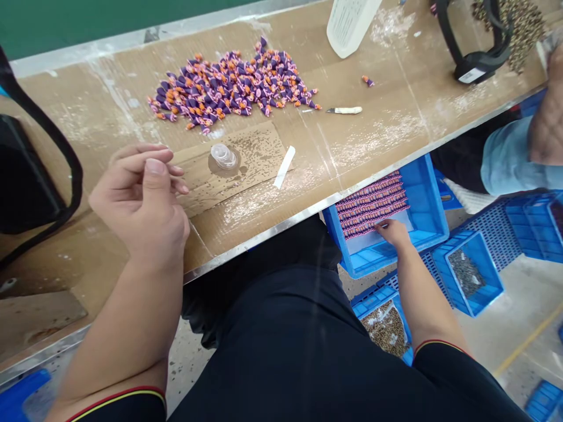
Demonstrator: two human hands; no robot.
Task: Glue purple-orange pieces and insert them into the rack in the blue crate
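Note:
My left hand [143, 196] is raised over the table, fingers curled and thumb pressed against them. Anything between them is hidden. Just right of it, a small clear plastic cup [223, 156] sits on a wet-spotted piece of cardboard [259, 146]. My right hand [394, 233] reaches down into a blue bin [433, 202], its fingertips pinched at the near row of small purple, pink and orange pieces [369, 205]. What the fingertips hold is too small to make out. These pieces lie in several neat rows on a pale sheet [363, 241]. More loose ones form a pile [237, 85] on the table.
A white strip [284, 167], a small white-handled knife [345, 110] and one stray piece [368, 81] lie on the table. A white plastic container [352, 23] and a black strap-like device [477, 67] stand farther back. A co-worker's arm [545, 129] is at right. Blue crates [470, 272] sit below.

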